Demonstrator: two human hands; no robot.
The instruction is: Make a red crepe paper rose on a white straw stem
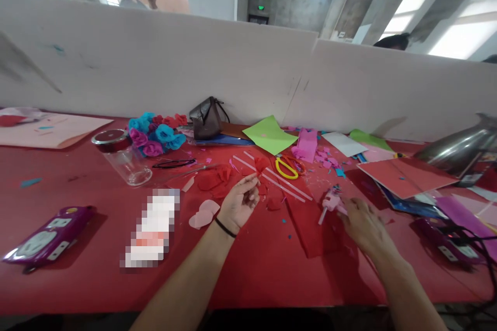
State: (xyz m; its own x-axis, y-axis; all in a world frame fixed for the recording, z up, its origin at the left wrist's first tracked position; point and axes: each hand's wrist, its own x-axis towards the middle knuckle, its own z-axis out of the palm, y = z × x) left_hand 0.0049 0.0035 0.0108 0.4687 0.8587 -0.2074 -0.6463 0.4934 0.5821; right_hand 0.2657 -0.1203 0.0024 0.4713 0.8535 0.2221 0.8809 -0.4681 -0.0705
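My left hand (241,200), with a dark band at the wrist, pinches a small red crepe-paper flower (261,164) between thumb and fingers. My right hand (364,223) is at the handle of a pink hot glue gun (331,199), its fingers partly hidden behind the back of the hand. Below the gun lies a folded red crepe-paper sheet (310,235). Beyond my left hand are loose red paper pieces (215,180), clear sticks (285,186) and yellow-handled scissors (286,168). Pale pink paper petals (204,214) rest beside my left wrist.
A clear jar (130,165) stands left, near blue, purple and red paper flowers (157,134). Purple power strips (50,238) lie at both sides. A dark bag (207,119), green paper (271,134) and stacked sheets (407,178) line the back. A white partition (155,62) closes the table.
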